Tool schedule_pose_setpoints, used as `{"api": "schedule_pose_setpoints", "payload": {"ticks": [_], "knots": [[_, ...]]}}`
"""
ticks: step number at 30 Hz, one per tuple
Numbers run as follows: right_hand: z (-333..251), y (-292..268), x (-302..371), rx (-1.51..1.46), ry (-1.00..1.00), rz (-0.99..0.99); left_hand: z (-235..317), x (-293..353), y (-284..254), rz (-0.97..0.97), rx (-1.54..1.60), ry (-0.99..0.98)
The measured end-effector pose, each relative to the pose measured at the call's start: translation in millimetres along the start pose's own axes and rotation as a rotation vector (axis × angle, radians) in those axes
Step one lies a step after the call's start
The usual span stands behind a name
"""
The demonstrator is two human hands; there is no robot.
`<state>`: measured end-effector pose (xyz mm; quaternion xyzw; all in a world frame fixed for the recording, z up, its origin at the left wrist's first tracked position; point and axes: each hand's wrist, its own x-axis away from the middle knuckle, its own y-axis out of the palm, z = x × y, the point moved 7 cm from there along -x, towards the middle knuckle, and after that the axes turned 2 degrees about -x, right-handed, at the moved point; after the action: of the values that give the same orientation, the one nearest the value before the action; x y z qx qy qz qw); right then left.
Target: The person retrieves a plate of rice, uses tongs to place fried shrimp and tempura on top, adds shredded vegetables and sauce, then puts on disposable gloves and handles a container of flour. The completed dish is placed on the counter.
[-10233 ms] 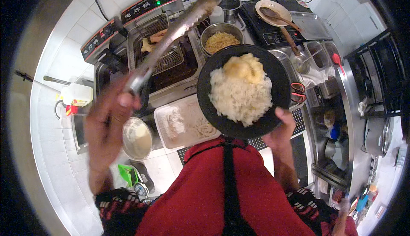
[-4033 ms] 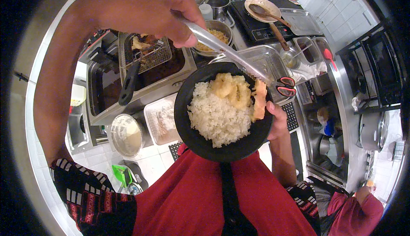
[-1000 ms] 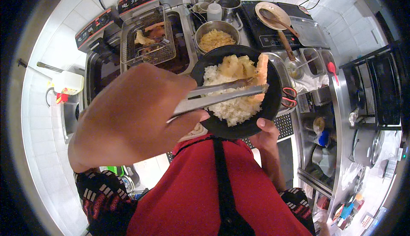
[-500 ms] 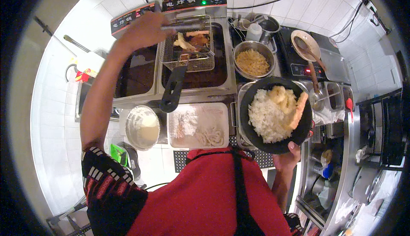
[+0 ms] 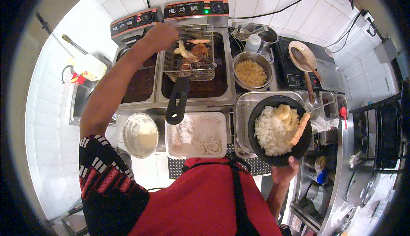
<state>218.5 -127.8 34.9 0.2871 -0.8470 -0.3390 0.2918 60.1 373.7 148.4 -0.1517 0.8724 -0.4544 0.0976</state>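
My right hand (image 5: 285, 172) holds a black bowl (image 5: 273, 161) from beneath its near edge, thumb on the rim. White rice (image 5: 271, 133) fills its left side. Pale battered pieces (image 5: 285, 115) and a long orange fried stick (image 5: 301, 129) lie on the right. My left hand (image 5: 163, 36) is closed at the far left corner of a wire fryer basket (image 5: 198, 73); what its fingers grip is hidden. Several fried pieces (image 5: 188, 53) lie in that basket, which rests over the right fryer well (image 5: 218, 88). Its black handle (image 5: 177, 101) points toward me.
Below the fryers stand a batter bowl (image 5: 141, 135) and a white tray of flour (image 5: 183, 129). A metal bowl of yellow crumbs (image 5: 250, 73) is right of the fryer. Farther right are an induction cooker (image 5: 299, 81) and a pale bowl with a ladle (image 5: 311, 58).
My left hand has moved right to the basket's far left corner, its fingers now curled. The black bowl, in my right hand, appears slightly lower and to the right, as the whole view shifts.
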Motion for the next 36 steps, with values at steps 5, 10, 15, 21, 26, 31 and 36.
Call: {"api": "schedule_pose_setpoints", "payload": {"ticks": [5, 10, 15, 21, 26, 31, 36], "knots": [[3, 7, -2, 0.007, -0.015, -0.053, -25, 29, -55, 0.115, 0.215, -0.029], [9, 17, -10, 0.062, 0.018, -0.102, -25, 90, -163, 0.262, 0.555, -0.202], [9, 41, -18, -0.011, 0.072, -0.218, 68, 131, -242, 0.194, 0.916, -0.297], [8, 60, -16, 0.018, 0.028, -0.338, 175, 126, -278, 0.087, 1.208, 0.021], [5, 63, -9, 0.086, 0.004, -0.342, 205, 113, -284, 0.053, 1.249, 0.119], [-3, 64, 4, 0.069, 0.054, -0.283, 216, 107, -289, 0.055, 1.175, 0.162], [-5, 55, 9, 0.014, 0.016, -0.332, 219, 104, -301, 0.007, 1.097, 0.168]]}}
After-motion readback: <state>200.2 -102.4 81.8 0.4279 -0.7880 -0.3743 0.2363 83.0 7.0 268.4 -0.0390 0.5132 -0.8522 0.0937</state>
